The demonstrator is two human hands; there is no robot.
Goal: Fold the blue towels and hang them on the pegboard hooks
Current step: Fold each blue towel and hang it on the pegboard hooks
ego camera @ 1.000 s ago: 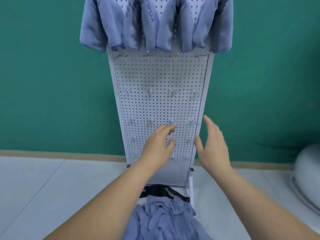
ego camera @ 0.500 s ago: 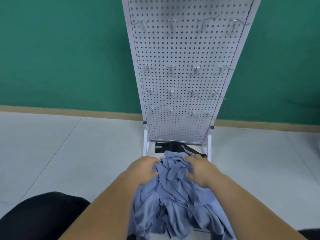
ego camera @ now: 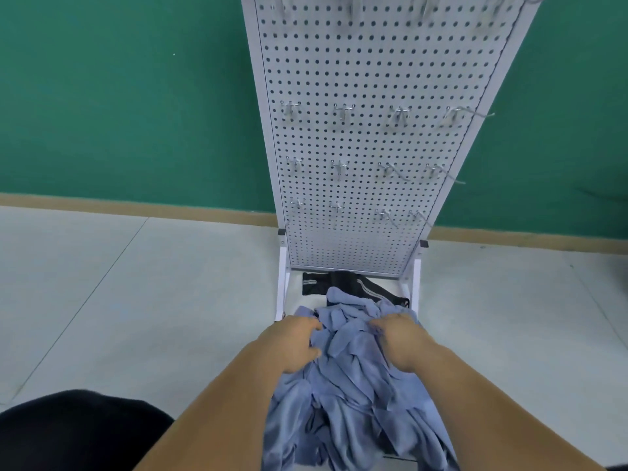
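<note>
- L hand point(ego camera: 292, 345): down from pegboard point(ego camera: 373, 79) since 1 s ago; fingers curled into blue towels point(ego camera: 353, 385), heaped at its foot.
- R hand point(ego camera: 401, 338): same drop; fingers pinch a top fold, so next towel prob. being picked.
- Above: hooks point(ego camera: 343, 112) bare; floor point(ego camera: 136, 283) open both sides.

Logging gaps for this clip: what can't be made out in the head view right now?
All in the head view:
- Pegboard top: cut off by the upper edge, top hooks blurred.
- Towel pile: count unclear, folds overlap, bottom edge crops it.
- Black item: half covered by the pile.
- Left hand and right hand: fingertips buried in cloth.
</note>
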